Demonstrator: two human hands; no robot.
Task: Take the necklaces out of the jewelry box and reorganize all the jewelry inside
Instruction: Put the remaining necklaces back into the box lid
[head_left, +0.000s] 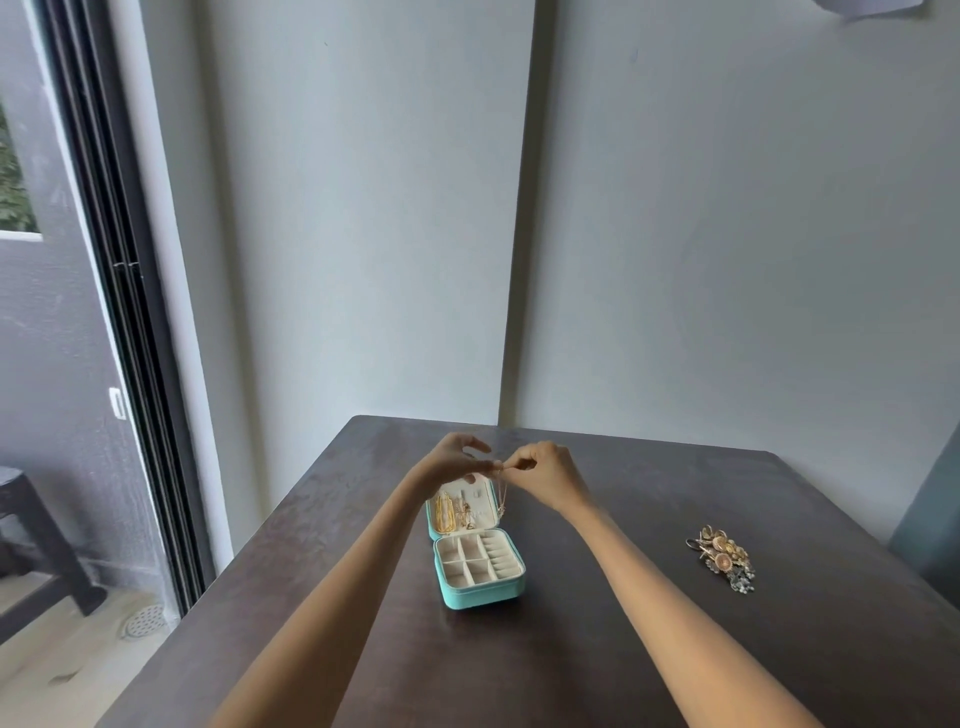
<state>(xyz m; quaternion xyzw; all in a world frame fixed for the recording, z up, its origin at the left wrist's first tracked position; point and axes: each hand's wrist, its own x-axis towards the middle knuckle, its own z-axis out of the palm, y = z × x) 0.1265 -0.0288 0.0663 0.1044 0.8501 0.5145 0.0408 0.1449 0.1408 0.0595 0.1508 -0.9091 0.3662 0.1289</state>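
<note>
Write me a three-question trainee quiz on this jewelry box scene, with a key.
1. True or false: the compartments in the base of the teal jewelry box look empty.
2. The loose pile of jewelry lies on the table on which side of the box? A) the person's left B) the person's right C) behind the lid
3. Fill in: the right hand pinches a thin ____ that hangs down in front of the open lid, close to the left hand.

Key: 1 true; 2 B; 3 necklace chain.
</note>
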